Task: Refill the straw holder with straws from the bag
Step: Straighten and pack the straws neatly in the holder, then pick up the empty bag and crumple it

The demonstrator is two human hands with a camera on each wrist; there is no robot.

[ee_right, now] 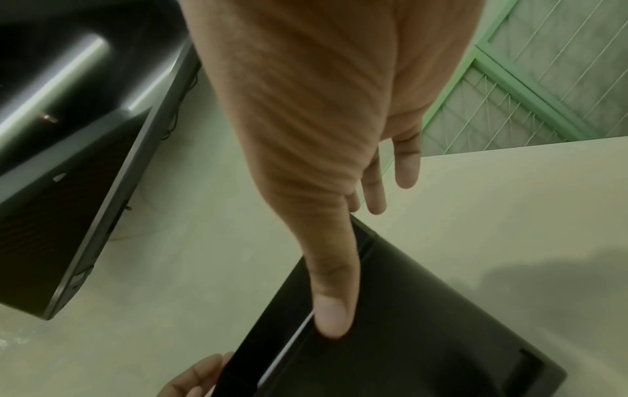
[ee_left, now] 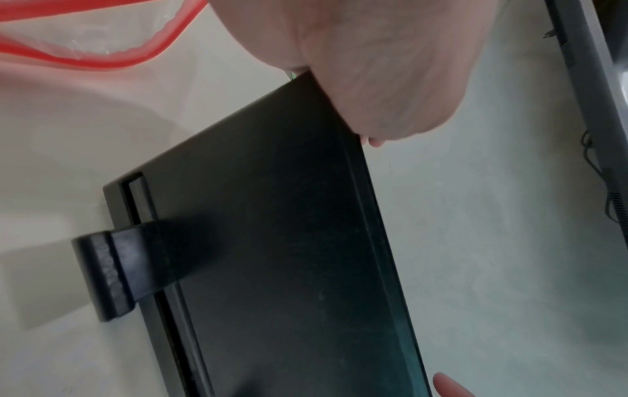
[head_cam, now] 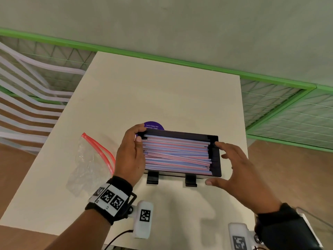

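place: office pantry – likely
sign: purple sticker reading "let's keep our pantries clean"
surface: cream desk

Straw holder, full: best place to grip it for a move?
Grip the straw holder by its two short end walls, one hand from each side. The straws lie lengthwise and fill the open top, and the front clips stick out.
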